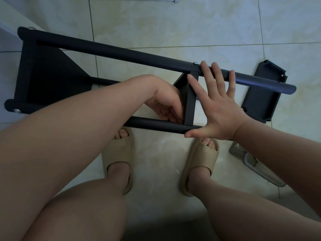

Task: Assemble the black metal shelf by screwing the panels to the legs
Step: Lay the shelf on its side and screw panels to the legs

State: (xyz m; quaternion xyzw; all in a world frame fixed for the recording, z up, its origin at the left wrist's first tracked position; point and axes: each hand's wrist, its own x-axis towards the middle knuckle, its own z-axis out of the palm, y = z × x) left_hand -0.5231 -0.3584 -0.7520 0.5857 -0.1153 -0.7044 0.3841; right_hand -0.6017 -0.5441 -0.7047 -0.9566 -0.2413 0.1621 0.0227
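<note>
No text, label, brand, number or sign can be read on the black metal shelf [121,53] or on the loose panel [264,101] lying on the floor beside it. The grey object [255,165] on the floor at lower right carries a small white mark near its upper corner. The mark is too small and blurred to identify as a letter, logo or symbol.
</note>
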